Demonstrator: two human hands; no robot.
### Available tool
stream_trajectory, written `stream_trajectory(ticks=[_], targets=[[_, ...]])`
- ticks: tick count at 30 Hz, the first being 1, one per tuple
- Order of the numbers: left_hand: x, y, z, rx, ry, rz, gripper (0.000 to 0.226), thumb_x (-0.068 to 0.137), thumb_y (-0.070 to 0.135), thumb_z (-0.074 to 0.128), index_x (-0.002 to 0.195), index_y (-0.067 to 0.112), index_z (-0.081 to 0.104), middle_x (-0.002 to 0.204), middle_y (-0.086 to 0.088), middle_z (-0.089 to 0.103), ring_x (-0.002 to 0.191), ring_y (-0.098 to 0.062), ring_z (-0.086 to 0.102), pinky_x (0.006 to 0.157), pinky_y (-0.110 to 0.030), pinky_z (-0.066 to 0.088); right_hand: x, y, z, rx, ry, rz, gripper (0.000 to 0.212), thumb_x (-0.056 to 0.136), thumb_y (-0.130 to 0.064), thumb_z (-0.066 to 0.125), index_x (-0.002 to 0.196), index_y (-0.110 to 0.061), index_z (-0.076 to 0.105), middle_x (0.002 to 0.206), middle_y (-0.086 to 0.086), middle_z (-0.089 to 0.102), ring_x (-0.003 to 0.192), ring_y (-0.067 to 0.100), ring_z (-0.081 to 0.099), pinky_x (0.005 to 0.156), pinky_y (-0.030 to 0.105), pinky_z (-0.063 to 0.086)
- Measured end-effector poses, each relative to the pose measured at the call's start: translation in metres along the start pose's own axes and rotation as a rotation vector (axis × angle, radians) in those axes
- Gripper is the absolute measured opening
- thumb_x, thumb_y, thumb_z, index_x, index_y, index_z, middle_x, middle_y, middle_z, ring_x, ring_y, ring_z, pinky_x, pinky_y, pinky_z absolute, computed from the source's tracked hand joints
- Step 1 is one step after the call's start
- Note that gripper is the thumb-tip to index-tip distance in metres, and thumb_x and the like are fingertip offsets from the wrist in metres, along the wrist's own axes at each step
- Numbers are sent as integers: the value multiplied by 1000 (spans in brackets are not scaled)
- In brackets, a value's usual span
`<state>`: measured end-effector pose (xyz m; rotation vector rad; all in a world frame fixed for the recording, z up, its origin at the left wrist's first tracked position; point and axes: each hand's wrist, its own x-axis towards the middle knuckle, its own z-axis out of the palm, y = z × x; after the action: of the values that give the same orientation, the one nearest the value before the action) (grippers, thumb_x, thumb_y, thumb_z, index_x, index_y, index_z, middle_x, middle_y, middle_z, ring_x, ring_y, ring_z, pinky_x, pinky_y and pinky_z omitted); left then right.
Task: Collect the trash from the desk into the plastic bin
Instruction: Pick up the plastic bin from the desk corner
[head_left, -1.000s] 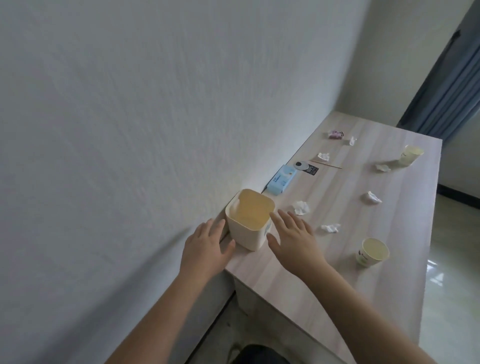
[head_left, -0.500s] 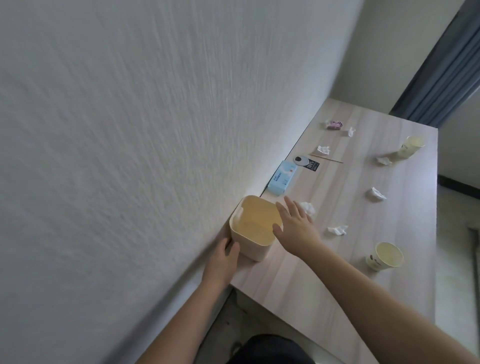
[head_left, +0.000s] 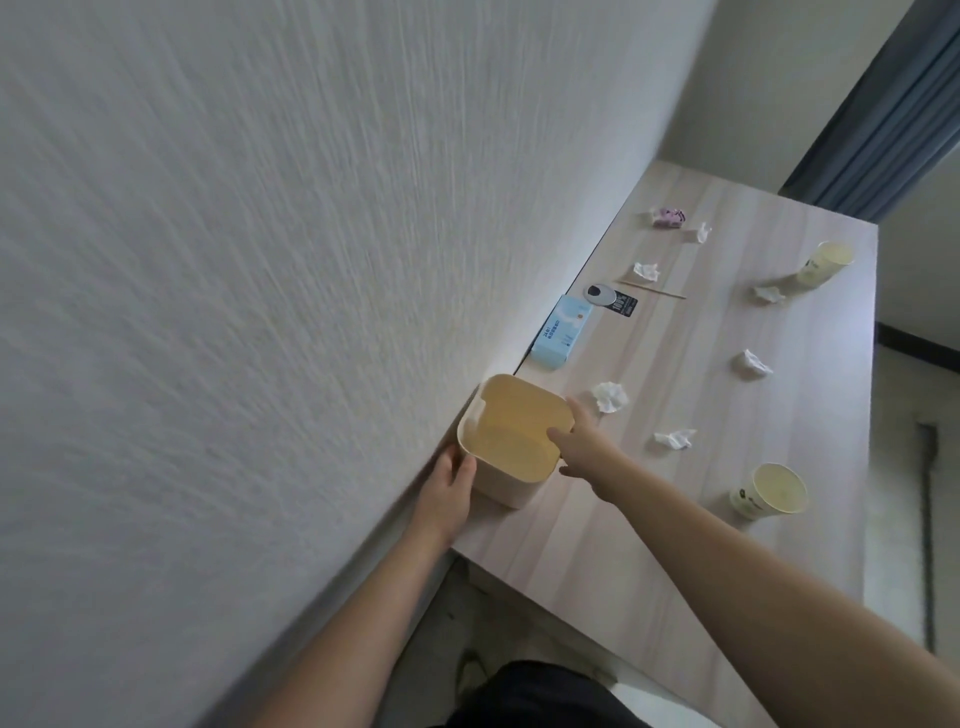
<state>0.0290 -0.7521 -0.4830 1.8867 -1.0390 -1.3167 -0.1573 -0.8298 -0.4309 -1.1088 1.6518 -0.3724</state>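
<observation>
— Cream plastic, that bin: we have it at the near corner of the pale wood surface, tight against the wall. Where are our hands on it?

— Our left hand is wrapped round the bin's near-left corner, fingers hidden behind it, thumb on the front face. A second ago that hand lay flat and spread beside the bin; now it has closed on the wall of it.

— And the right?

— Our right hand grips the right rim, fingertips curled over the edge into the bin, thumb down the outside. Earlier it hovered open above the surface next to the bin; since then it has come onto the rim.

— Has the bin shifted?

— Hardly; it sits upright and looks empty inside. Our view has swung, so the wall fills more of the picture.

— The trash?

— All out on the surface as before: a crumpled tissue just past the right hand, another tissue farther right, a paper cup near the front edge, a second cup at the far side, more scraps between. A blue packet lies along the wall beyond the bin.
</observation>
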Motion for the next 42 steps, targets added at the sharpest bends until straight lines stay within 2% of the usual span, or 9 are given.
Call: stream_trajectory(ticks=[7, 10, 17, 19, 23, 26, 30, 38, 42], targets=[[-8, 13, 7, 15, 1, 90, 65, 100, 60, 22, 153, 26, 33, 154, -3, 43, 140, -23, 39, 100, -28, 26, -15, 14, -17, 40, 15, -73, 62, 84, -4, 36, 139, -34, 32, 116, 7, 54, 98, 24, 58, 88, 47, 56], [-6, 20, 13, 78, -24, 131, 64, 100, 60, 21, 150, 25, 40, 150, -3, 50, 137, -24, 44, 100, -28, 29, -24, 23, -26, 54, 40, -94, 59, 82, -3, 38, 129, -39, 37, 107, -5, 55, 98, 16, 57, 89, 47, 55], [-1, 43, 34, 287, -154, 234, 57, 102, 56, 25, 137, 23, 55, 131, 1, 63, 109, -12, 56, 83, -20, 38, -46, 42, -54, 50, 157, -109, 53, 78, -10, 43, 131, -15, 43, 99, 3, 58, 85, 12, 60, 60, 18, 47], [1, 52, 42, 292, -211, 253, 52, 102, 52, 30, 133, 19, 57, 125, -1, 65, 100, -10, 56, 71, -17, 39, -51, 51, -60, 24, 152, -100, 58, 84, -4, 42, 139, -21, 35, 105, -8, 52, 89, 2, 53, 65, 20, 44], [5, 66, 60, 243, -292, 199, 42, 102, 41, 42, 135, 19, 54, 116, 4, 62, 89, -3, 57, 63, -15, 40, -60, 71, -72, -16, 173, -88, 61, 86, -1, 38, 142, -25, 33, 120, -1, 50, 108, 22, 53, 85, 34, 48], [8, 73, 72, 143, -372, 109, 43, 98, 37, 54, 135, 15, 55, 111, 2, 65, 96, -16, 65, 77, -33, 56, -66, 88, -85, -8, 211, -53, 61, 86, -5, 39, 140, -32, 34, 117, -1, 52, 105, 23, 55, 82, 34, 49], [7, 76, 90, 91, -463, 30, 45, 94, 34, 64, 133, 12, 56, 114, -13, 68, 102, -33, 68, 92, -46, 56, -72, 107, -104, 33, 202, -58, 58, 84, -8, 42, 135, -36, 39, 117, -4, 55, 102, 18, 58, 86, 41, 55], [-14, 89, 113, 24, -427, -22, 36, 96, 23, 63, 128, 7, 61, 108, -15, 73, 86, -23, 73, 68, -28, 58, -69, 132, -136, 80, 93, -112, 58, 87, -10, 40, 137, -39, 37, 127, -3, 56, 104, 21, 61, 88, 43, 55], [-20, 97, 118, -9, -318, -41, 29, 94, 24, 62, 119, 8, 67, 96, -9, 75, 71, -13, 73, 59, -24, 56, -59, 128, -151, 172, 16, -148, 30, 95, -28, 42, 118, -42, 56, 114, -6, 67, 103, 17, 63, 94, 40, 51]])
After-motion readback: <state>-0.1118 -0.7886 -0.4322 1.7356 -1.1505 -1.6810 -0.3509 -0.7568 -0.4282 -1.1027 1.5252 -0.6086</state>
